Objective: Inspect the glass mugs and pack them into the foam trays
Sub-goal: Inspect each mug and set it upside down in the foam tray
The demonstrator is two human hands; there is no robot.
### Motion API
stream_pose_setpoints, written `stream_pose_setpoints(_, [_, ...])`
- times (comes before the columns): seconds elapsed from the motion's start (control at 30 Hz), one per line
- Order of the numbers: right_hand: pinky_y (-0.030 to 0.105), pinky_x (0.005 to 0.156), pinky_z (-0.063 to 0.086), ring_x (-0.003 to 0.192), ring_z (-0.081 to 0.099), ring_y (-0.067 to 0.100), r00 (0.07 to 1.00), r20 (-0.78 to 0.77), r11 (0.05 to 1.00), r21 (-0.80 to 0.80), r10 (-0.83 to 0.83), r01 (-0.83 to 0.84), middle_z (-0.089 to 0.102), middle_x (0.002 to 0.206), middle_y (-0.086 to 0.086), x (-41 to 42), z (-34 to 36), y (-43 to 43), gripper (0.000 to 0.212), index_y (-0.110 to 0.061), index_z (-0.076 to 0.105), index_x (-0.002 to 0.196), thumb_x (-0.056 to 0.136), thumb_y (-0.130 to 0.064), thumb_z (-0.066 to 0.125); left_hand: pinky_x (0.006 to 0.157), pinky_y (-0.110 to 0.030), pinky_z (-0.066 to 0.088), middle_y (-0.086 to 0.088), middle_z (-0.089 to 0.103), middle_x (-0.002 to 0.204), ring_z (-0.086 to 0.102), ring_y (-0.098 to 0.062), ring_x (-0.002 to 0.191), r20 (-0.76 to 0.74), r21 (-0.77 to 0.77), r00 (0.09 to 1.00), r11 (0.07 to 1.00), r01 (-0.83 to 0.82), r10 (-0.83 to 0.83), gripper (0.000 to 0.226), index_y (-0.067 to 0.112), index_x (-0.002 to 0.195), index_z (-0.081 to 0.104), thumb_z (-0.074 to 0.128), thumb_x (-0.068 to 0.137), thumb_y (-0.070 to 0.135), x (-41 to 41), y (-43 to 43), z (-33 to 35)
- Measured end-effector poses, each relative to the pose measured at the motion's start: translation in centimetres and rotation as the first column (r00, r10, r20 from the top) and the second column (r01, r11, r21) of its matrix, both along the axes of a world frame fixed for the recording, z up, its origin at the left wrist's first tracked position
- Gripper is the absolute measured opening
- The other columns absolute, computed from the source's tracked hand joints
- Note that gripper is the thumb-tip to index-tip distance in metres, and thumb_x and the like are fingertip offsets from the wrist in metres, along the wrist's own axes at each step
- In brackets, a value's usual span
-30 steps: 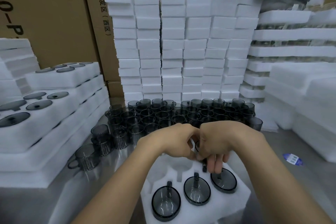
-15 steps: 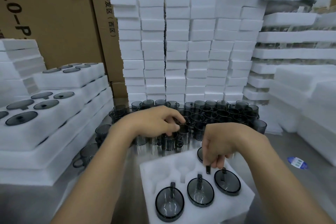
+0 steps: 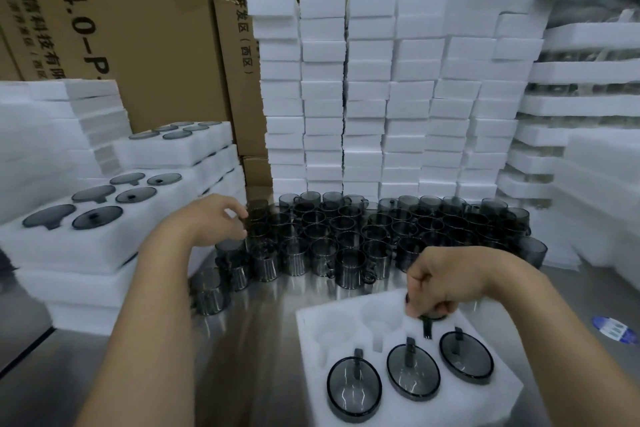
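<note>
Right hand (image 3: 446, 282): fingers curled down, gripping a smoky grey glass mug (image 3: 427, 329) seated in the back-right pocket of the white six-pocket foam tray (image 3: 313, 322); only its handle shows clearly. Front row of the tray holds three matching grey mugs (image 3: 412, 373), handles pointing back. Left hand (image 3: 213, 218): at the left edge of the standing cluster of grey glass mugs (image 3: 349, 236) on the steel tabletop (image 3: 256, 340), fingers loosely curled and parted, holding nothing.

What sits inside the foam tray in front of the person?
In the foam tray, three glass mugs fill the front row; two back pockets are empty. The right hand covers most of a fourth mug, only its handle showing.
</note>
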State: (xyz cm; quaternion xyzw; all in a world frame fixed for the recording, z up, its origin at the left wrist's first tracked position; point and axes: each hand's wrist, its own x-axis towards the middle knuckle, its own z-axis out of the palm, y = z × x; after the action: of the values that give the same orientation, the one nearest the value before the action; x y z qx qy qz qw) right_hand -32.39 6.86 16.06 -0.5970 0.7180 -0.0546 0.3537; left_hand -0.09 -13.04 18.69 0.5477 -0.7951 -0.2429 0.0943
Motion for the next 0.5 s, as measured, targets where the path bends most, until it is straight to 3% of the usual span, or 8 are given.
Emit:
stream_pose_setpoints(0.17, [0.023, 0.065, 0.052, 0.066, 0.062, 0.012, 0.999, 0.032, 1.000, -0.014, 0.001, 0.000, 0.068, 0.070, 0.000, -0.1, -0.4, -0.1, 0.018, -0.015, 0.070, 0.079, 0.091, -0.016, 0.083, 0.100, -0.045, 0.052, -0.010, 0.044, 0.158, 0.052, -0.035, 0.136, 0.158, 0.117, 0.985, 0.989, -0.086, 0.067, 0.079, 0.034, 0.151, 0.050, 0.092, 0.085, 0.023, 1.4, -0.1, -0.9])
stream_pose_setpoints(0.23, [0.022, 0.064, 0.052, 0.066, 0.062, 0.011, 1.000, 0.027, 1.000, -0.016, 0.002, -0.002, 0.068, 0.070, -0.001, -0.1, -0.4, -0.1, 0.014, -0.014, 0.071, 0.084, 0.091, -0.016, 0.083, 0.085, -0.043, 0.056, -0.010, 0.042, 0.161, 0.055, -0.036, 0.135, 0.172, 0.173, 0.982, 0.979, -0.108, 0.078, 0.093, 0.038, 0.154, 0.044, 0.096, 0.080, 0.021, 1.6, -0.1, -1.2])
stream_pose_setpoints(0.33, [0.022, 0.064, 0.052, 0.065, 0.062, 0.011, 1.000, 0.029, 1.000, -0.027, -0.002, 0.003, 0.068, 0.069, -0.001, 0.0, -0.3, 0.0, 0.014, -0.014, 0.071, 0.086, 0.091, -0.015, 0.084, 0.064, -0.035, 0.048, -0.007, 0.042, 0.162, 0.056, -0.035, 0.133, 0.177, 0.200, 0.981, 0.973, -0.113, 0.077, 0.104, 0.040, 0.158, 0.038, 0.099, 0.076, 0.020, 1.4, -0.1, -1.9])
stream_pose_setpoints(0.5, [0.022, 0.066, 0.053, 0.065, 0.064, 0.010, 0.999, 0.042, 0.999, -0.035, -0.005, 0.007, 0.069, 0.068, -0.003, 0.1, -0.3, 0.1, 0.016, -0.015, 0.070, 0.085, 0.090, -0.015, 0.085, 0.070, -0.032, 0.052, -0.009, 0.042, 0.158, 0.053, -0.033, 0.125, 0.215, 0.214, 0.974, 0.970, -0.114, 0.067, 0.105, 0.033, 0.162, 0.034, 0.096, 0.079, 0.014, 0.8, 0.0, -3.1])
